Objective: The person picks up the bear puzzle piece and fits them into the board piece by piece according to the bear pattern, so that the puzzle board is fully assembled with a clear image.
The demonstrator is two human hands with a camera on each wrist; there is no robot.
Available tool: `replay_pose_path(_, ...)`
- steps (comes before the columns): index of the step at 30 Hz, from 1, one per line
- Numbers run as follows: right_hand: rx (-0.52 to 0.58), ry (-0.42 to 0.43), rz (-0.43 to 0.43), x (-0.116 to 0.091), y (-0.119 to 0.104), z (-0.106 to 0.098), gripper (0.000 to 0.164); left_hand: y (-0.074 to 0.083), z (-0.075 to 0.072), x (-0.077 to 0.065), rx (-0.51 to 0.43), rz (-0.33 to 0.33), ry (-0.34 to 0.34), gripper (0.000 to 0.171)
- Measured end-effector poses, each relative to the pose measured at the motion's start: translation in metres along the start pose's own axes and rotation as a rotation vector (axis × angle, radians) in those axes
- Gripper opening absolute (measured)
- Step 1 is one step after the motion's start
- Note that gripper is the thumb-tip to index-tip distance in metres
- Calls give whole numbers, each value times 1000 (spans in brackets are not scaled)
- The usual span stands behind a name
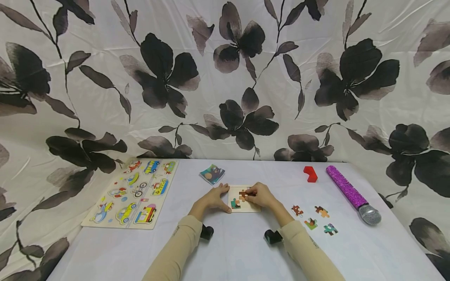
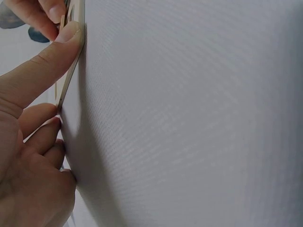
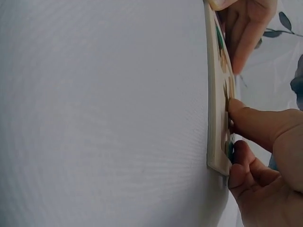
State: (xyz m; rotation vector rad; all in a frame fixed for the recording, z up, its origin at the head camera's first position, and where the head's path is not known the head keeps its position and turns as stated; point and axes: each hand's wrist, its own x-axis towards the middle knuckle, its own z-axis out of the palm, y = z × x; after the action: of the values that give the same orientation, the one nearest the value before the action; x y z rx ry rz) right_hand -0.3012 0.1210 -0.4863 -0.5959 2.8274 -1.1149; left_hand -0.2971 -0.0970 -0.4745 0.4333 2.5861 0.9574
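Left hand (image 1: 212, 199) spread, thumb and fingers touching the left side of the puzzle board (image 1: 246, 209); right hand (image 1: 261, 196) has thumb and curled fingers down on its right part, can't tell if it pinches a piece. Picture card (image 1: 212, 174) just beyond left hand, four loose pieces (image 1: 311, 223) right of right hand. Farther out: red block (image 1: 311, 173) and purple microphone (image 1: 352, 193) right of right hand, vehicle board (image 1: 157, 201) left of left hand.

Arms (image 1: 175, 246) reach forward — left fingers (image 2: 45, 137) apart from thumb (image 2: 47, 64), right fingers (image 3: 242, 176) curled.
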Motion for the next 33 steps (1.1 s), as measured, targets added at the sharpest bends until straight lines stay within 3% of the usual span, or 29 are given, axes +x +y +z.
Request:
replay_pose_path(6,-42,8,-29,3,0,1,24,0,0,-1,2,-5,-3,93)
replay_pose_path(15,-42,-3,52,5,-2,2,22,-2,1,-1,0,2,-4,93)
replay_pose_path(28,-58,-12,-34,3,-1,-1,21,-3,2,2,0,-3,-9,93)
replay_pose_path(33,-53,40,-47,4,0,3,17,-2,2,1,-4,-11,-7,93)
